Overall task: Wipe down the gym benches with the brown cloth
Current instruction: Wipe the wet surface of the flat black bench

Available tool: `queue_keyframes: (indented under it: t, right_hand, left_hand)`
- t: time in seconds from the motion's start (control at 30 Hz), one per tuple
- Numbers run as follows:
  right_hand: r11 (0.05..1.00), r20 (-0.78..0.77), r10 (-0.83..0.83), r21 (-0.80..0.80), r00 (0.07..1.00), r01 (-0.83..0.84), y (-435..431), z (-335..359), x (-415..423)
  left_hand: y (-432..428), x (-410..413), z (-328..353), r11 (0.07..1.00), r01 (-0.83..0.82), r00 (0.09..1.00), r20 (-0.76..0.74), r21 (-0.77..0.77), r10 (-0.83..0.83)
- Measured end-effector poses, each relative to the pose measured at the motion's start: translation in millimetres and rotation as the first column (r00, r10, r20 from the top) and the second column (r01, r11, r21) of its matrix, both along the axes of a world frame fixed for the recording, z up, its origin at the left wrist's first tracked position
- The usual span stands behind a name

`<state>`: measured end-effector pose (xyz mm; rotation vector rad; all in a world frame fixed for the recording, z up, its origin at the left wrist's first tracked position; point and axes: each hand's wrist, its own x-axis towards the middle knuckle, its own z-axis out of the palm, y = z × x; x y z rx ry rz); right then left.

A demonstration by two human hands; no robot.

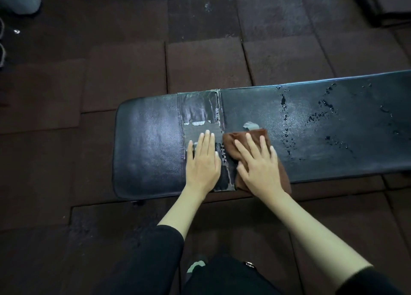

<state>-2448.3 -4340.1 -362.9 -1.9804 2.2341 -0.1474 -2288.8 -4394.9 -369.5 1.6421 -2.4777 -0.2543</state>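
Right hand (pixel 259 163) grip is wide: fingers straight and spread, palm pressing the brown cloth (pixel 232 142) flat onto the gym bench (pixel 149 143), nothing pinched. Left hand (pixel 203 159) grip is also wide, flat on the worn tape patch (pixel 200 110) just left of the cloth, holding nothing; it reads as bracing. The cloth sits mid-pad, bunched under the right grip, and its near corner hangs over the bench edge. Right of that grip, water beads (pixel 320 117) and streaks cover the pad, so I judge that stretch unwiped. Left of the left grip the pad shows sheen but no beads; wiped or never wetted, cannot tell. Estimate: this bench is roughly half done at best, with the long right section left. No other bench is clearly in view.
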Motion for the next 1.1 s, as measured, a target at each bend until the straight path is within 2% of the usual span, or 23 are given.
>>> queue_keyframes:
  t: [0.07,0.13,0.23,0.33,0.43,0.5,0.6,0.67,0.8,0.93,1.1]
  right_hand:
    - [0.998,-0.018,-0.068,0.012,0.998,0.068,13.4,-2.0,-31.3]
    - [0.975,-0.010,-0.221,0.016,0.975,0.221,18.9,-0.8,-65.9]
    - [0.882,0.055,-0.470,0.049,0.881,0.468,14.6,2.8,-103.5]
    - [0.801,0.061,-0.598,0.040,0.799,0.597,6.2,1.1,-99.0]
    - [0.752,0.062,-0.660,0.047,0.749,0.658,-3.5,-0.7,-69.4]
    - [0.794,0.040,-0.608,0.023,0.793,0.607,-7.3,-0.7,-46.4]
    - [0.917,0.022,-0.399,0.004,0.917,0.399,0.0,-2.9,-25.7]
    - [0.962,0.017,-0.275,0.008,0.961,0.274,7.5,-4.7,-28.4]
    - [0.991,-0.029,-0.133,-0.033,0.991,0.132,19.8,-5.6,-43.0]
    - [0.995,-0.005,-0.053,-0.081,0.999,0.053,23.9,-5.4,-65.1]
    - [0.989,-0.005,-0.062,-0.133,0.998,0.061,35.0,-8.1,-122.9]
  left_hand:
    - [9.8,-7.2,-1.2,0.999,0.037,0.999,0.013,-0.007,-0.037]
    - [15.9,-13.5,-3.4,0.999,0.051,0.999,0.019,-0.006,-0.050]
    - [18.6,-16.6,-7.0,0.999,0.034,0.998,0.048,-0.007,-0.034]
    - [19.2,-16.7,-6.7,0.999,0.025,0.999,0.044,-0.021,-0.024]
    - [19.6,-17.9,-6.6,0.999,0.018,1.000,0.024,-0.036,-0.017]
    - [18.8,-19.7,-5.7,0.999,0.010,1.000,0.008,-0.035,-0.010]
    - [20.4,-23.3,-3.0,1.000,0.008,1.000,-0.008,-0.019,-0.008]
    - [22.0,-30.1,-0.5,1.000,0.029,0.999,-0.022,-0.004,-0.029]
    - [30.5,-49.9,3.0,0.995,0.102,0.995,0.005,-0.001,-0.102]
    - [34.1,-78.2,4.1,0.991,0.134,0.991,0.013,-0.011,-0.134]
    - [46.5,-125.4,1.6,0.988,0.153,0.988,0.006,-0.020,-0.153]
